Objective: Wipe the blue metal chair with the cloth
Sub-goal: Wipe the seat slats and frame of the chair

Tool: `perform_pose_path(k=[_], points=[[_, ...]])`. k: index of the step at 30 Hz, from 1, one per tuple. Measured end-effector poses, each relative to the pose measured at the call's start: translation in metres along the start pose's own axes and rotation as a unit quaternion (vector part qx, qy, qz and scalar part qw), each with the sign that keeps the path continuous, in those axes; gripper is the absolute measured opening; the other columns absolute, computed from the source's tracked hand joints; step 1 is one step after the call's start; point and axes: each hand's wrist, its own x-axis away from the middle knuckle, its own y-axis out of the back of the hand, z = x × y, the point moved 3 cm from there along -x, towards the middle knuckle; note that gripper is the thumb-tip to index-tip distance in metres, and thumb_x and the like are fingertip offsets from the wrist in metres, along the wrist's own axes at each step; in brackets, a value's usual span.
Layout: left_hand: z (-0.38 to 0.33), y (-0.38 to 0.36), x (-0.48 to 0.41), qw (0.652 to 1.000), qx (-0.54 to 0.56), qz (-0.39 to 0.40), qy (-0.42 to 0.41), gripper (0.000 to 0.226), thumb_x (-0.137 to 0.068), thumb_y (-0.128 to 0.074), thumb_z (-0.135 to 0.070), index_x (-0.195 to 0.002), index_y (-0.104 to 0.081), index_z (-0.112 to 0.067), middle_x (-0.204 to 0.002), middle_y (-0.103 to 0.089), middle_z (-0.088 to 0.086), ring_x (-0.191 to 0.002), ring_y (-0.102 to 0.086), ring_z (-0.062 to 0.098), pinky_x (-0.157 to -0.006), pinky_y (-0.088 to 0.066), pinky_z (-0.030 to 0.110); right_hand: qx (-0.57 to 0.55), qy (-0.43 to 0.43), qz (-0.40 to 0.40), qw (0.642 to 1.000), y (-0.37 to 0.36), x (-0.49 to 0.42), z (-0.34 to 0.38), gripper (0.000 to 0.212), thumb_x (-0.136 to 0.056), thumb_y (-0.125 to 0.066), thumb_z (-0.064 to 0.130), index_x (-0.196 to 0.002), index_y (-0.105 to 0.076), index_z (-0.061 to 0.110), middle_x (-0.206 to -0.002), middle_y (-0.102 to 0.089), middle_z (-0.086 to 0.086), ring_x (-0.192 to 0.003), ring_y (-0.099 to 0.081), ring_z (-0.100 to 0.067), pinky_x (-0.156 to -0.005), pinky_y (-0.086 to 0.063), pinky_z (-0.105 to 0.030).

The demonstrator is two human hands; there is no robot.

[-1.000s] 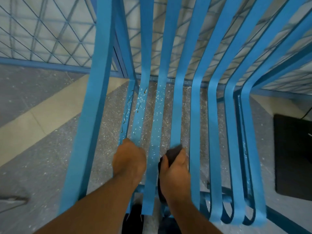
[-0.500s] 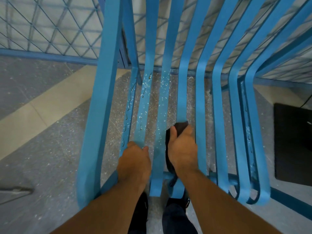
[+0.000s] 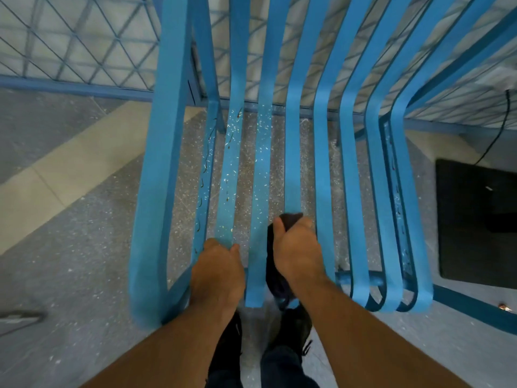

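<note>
Hardly anything moves between the earlier views and now. The right hand (image 3: 296, 247) stays near the front edge of the blue metal chair (image 3: 165, 163), its fingers curled around the dark cloth (image 3: 291, 219) and pressing it on one slat. The left hand (image 3: 218, 273) clamps a neighbouring slat (image 3: 228, 208). White specks (image 3: 261, 152) remain on that slat and the next, so I judge the wiping far from finished.

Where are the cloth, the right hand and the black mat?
cloth (image 3: 273, 275): head view, dark part hanging below the thumb.
right hand (image 3: 296, 247): head view, back of the hand.
black mat (image 3: 475, 225): head view, its bare middle.
</note>
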Motion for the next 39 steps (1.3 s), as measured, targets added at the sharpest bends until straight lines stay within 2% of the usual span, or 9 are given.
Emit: perform_pose_path(k=[8, 14, 18, 23, 26, 30, 32, 35, 39], points=[[0.003, -0.003, -0.001, 0.999, 0.004, -0.025, -0.019, 0.026, -0.099, -0.044, -0.04, -0.097, -0.043, -0.014, -0.079, -0.052, 0.001, -0.077, -0.058, 0.025, -0.064, -0.049, 0.035, 0.031, 0.081, -0.081, 0.993, -0.007, 0.023, -0.012, 0.056, -0.098, -0.037, 0.051, -0.139, -0.032, 0.013, -0.125, -0.057, -0.013, -0.105, -0.06, -0.036, -0.081, -0.051, -0.044], [0.0, 0.0, 0.003, 0.999, -0.013, -0.031, -0.02, 0.03, -0.099, -0.044, -0.041, -0.1, -0.047, -0.011, -0.08, -0.053, 0.003, -0.079, -0.061, 0.027, -0.066, -0.053, 0.039, -0.013, 0.069, -0.027, 0.997, -0.014, 0.052, -0.038, 0.059, -0.095, -0.043, 0.053, -0.139, -0.035, 0.015, -0.133, -0.052, -0.01, -0.118, -0.054, -0.03, -0.098, -0.047, -0.044], [-0.001, 0.0, 0.004, 0.999, -0.033, -0.029, -0.006, 0.033, -0.099, -0.042, -0.042, -0.104, -0.048, -0.01, -0.084, -0.056, 0.006, -0.078, -0.06, 0.027, -0.064, -0.052, 0.038, -0.075, 0.061, 0.014, 0.995, -0.001, 0.047, -0.037, 0.05, -0.102, -0.038, 0.035, -0.146, -0.032, 0.013, -0.141, -0.046, -0.008, -0.128, -0.045, -0.028, -0.108, -0.034, -0.034], [-0.004, 0.004, 0.005, 0.999, -0.036, 0.003, 0.02, 0.03, -0.1, -0.041, -0.043, -0.1, -0.044, -0.013, -0.079, -0.047, 0.001, -0.076, -0.051, 0.023, -0.062, -0.038, 0.034, -0.162, -0.003, 0.084, 0.983, 0.014, 0.034, -0.032, 0.03, -0.098, -0.046, 0.016, -0.127, -0.041, 0.011, -0.094, -0.055, 0.001, -0.086, -0.055, -0.015, -0.076, -0.036, -0.028], [-0.005, 0.007, 0.006, 0.999, -0.028, 0.022, 0.022, 0.032, -0.1, -0.041, -0.042, -0.107, -0.045, -0.011, -0.095, -0.055, 0.006, -0.085, -0.053, 0.026, -0.069, -0.042, 0.035, -0.118, 0.026, 0.072, 0.99, 0.02, 0.037, -0.036, 0.035, -0.098, -0.053, 0.021, -0.128, -0.037, 0.015, -0.103, -0.058, -0.001, -0.089, -0.057, -0.016, -0.078, -0.041, -0.028], [-0.006, 0.009, 0.024, 0.986, -0.036, -0.078, -0.146, 0.045, -0.095, -0.054, -0.033, -0.131, -0.043, -0.007, -0.135, -0.045, 0.013, -0.121, -0.047, 0.03, -0.1, -0.046, 0.044, -0.028, 0.085, 0.066, 0.994, 0.036, 0.035, -0.032, 0.073, -0.093, -0.062, 0.03, -0.153, -0.021, 0.026, -0.135, -0.055, -0.008, -0.12, -0.054, -0.028, -0.1, -0.045, -0.035], [-0.011, 0.006, 0.035, 0.961, -0.065, -0.099, -0.25, 0.043, -0.092, -0.061, -0.023, -0.129, -0.05, -0.005, -0.136, -0.045, 0.012, -0.125, -0.045, 0.029, -0.105, -0.042, 0.041, 0.031, 0.103, 0.09, 0.99, 0.043, 0.026, -0.029, 0.07, -0.091, -0.066, 0.034, -0.151, -0.031, 0.024, -0.141, -0.051, -0.005, -0.126, -0.05, -0.025, -0.104, -0.041, -0.034], [-0.022, -0.006, 0.042, 0.929, -0.098, -0.086, -0.346, 0.031, -0.082, -0.072, -0.012, -0.111, -0.065, -0.002, -0.115, -0.059, 0.01, -0.104, -0.057, 0.031, -0.087, -0.052, 0.044, 0.09, 0.147, 0.075, 0.982, 0.052, 0.016, -0.026, 0.038, -0.084, -0.071, 0.041, -0.117, -0.063, 0.024, -0.11, -0.067, -0.002, -0.098, -0.061, -0.02, -0.086, -0.053, -0.038], [-0.037, -0.022, 0.048, 0.926, -0.094, 0.004, -0.366, 0.037, -0.092, -0.06, -0.023, -0.128, -0.055, -0.014, -0.13, -0.05, 0.0, -0.115, -0.048, 0.021, -0.094, -0.046, 0.035, 0.117, 0.225, 0.093, 0.963, 0.059, 0.017, -0.026, 0.022, -0.083, -0.073, 0.036, -0.088, -0.06, 0.019, -0.076, -0.06, 0.002, -0.07, -0.056, -0.015, -0.06, -0.047, -0.029]])
